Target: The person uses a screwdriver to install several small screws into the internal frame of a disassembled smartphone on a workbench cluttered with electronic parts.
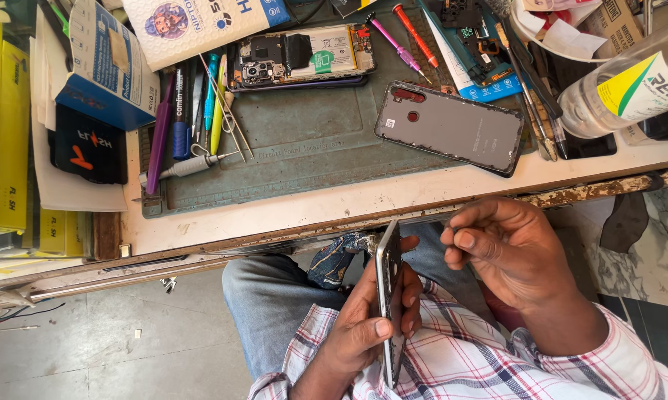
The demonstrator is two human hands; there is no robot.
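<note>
Now the left hand [363, 326] grips a phone [388, 296] edge-up over the lap, below the bench [334, 207]. Right hand [508, 248] hovers just beside it, fingers curled together, holding nothing visible. Better keep the phone steady and work gently along its edge.

light: bright, even daylight | shadows: soft, under bench edge | focus: sharp | edges: slight wide-angle bend
</note>
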